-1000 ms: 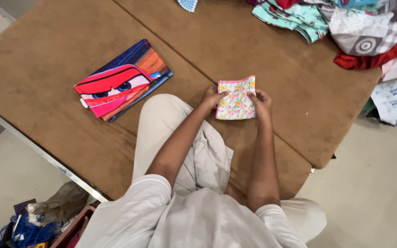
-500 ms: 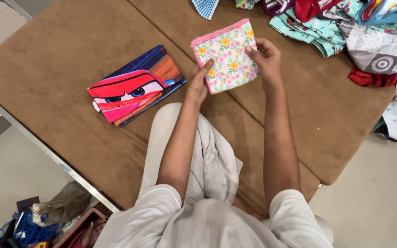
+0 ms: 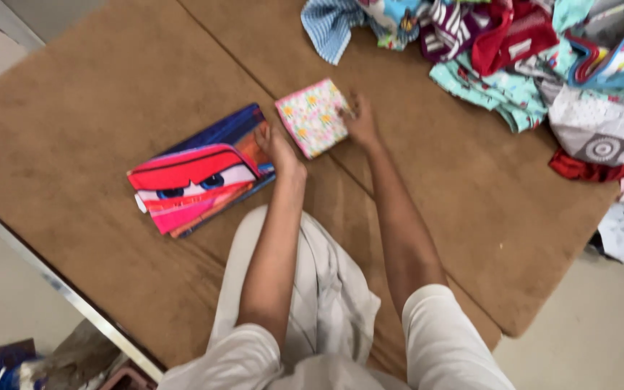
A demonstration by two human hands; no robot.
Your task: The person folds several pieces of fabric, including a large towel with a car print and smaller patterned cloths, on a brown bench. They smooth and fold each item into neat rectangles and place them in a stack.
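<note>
Motion-blurred, both hands grip a folded floral cloth (image 3: 312, 117): left hand (image 3: 277, 148) at its near edge, right hand (image 3: 359, 119) opposite, fingers indistinct.

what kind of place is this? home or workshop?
Probably a small textile sorting or folding workspace, not a home. A wide brown padded table with a metal edge holds a heap of mixed printed cloths, a folded cartoon-car print cloth, and a folded floral cloth between both hands.
</note>
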